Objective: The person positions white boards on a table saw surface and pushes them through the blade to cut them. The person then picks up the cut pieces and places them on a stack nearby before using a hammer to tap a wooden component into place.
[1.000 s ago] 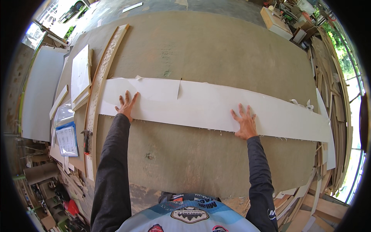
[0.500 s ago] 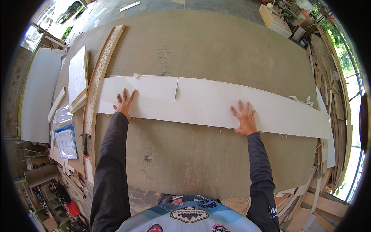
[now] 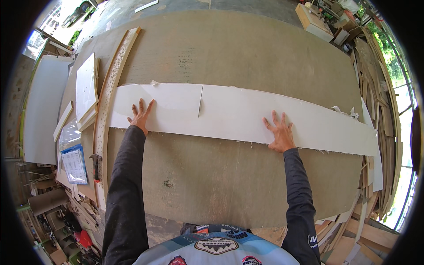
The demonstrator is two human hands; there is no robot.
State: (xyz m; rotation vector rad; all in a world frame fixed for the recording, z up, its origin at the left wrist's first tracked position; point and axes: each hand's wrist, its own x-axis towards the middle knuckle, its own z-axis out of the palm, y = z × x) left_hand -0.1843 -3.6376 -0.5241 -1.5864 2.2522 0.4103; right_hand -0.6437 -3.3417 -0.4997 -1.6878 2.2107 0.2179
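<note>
A person leans over a large brown board [image 3: 229, 57] that serves as a worktable, seen from above. A long white strip [image 3: 238, 115] lies across it from left to right, with a thin cut line near its left third. Both hands press flat on the strip's near edge, fingers spread wide, gripping nothing. The left hand [image 3: 140, 115] rests near the strip's left end; the right hand [image 3: 279, 134] rests right of the middle, well apart from the left. Dark sleeves cover both forearms. Left of the board lie a long pale wooden batten [image 3: 112, 84], a stack of white panels [image 3: 86, 88] and a blue-edged sheet [image 3: 74, 164]. Wood offcuts [image 3: 380, 88] are piled at the right.
</note>
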